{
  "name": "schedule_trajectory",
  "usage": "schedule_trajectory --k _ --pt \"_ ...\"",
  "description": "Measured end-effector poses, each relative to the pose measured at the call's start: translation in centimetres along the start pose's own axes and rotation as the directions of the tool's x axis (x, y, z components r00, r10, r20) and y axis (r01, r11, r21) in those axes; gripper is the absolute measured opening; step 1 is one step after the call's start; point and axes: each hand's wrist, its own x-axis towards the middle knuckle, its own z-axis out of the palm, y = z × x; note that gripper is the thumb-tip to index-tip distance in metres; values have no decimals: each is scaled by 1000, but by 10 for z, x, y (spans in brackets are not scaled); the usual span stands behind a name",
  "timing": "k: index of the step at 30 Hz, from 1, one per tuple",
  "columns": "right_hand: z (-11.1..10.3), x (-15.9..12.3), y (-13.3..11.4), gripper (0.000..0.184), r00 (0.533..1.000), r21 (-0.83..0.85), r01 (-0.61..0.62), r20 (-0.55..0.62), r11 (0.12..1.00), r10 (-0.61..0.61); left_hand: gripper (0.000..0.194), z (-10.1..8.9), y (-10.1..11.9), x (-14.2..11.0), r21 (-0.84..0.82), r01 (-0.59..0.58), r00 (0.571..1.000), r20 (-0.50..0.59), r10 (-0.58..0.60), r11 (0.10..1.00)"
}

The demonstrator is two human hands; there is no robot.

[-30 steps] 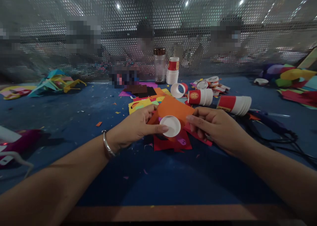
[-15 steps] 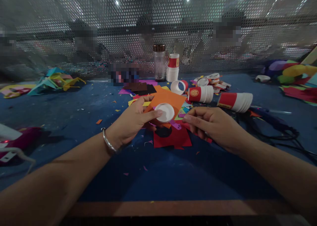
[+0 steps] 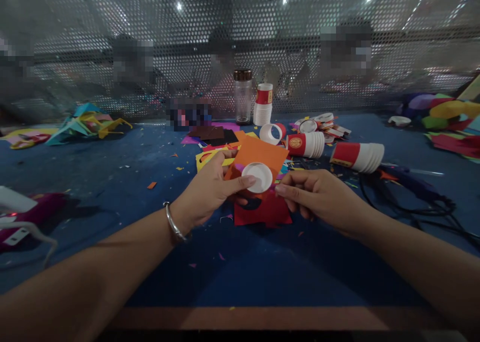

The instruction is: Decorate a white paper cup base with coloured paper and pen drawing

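My left hand [image 3: 219, 184] grips a sheet of orange paper [image 3: 258, 152], fingers behind it. Its thumb presses a round white paper-cup bottom [image 3: 264, 179] flat against the sheet's lower part. Just right of the disc is my right hand [image 3: 309, 194], thumb and forefinger pinched together; whatever is between them is too small or hidden to make out. Beneath the held sheet, red paper [image 3: 262, 214] with a dark round patch lies on the blue table. Purple and other coloured pieces show partly behind the orange sheet.
Stacked red-and-white paper cups [image 3: 305, 145] lie on their side, with another stack [image 3: 356, 157] farther right. A glass bottle [image 3: 243, 99] stands near the perforated metal screen [image 3: 157, 72]. A corded tool [image 3: 416, 184] lies right; a purple power strip [image 3: 35, 214] lies left.
The right fingers have come off the orange sheet's right side and are now pinched below it. My left hand has tilted and shifted the sheet with the cup bottom, keeping its grip.
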Motion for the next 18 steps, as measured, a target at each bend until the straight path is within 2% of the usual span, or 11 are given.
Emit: schedule_trajectory --k 9,18 --pt "-1 0 0 36 1000 -31 18 -11 999 -18 65 0 -1 -2 -13 -27 1000 -15 27 1000" --pt "-1 1 -1 38 998 0 42 -48 999 -42 57 2 4 -1 -100 89 996 -16 -91 991"
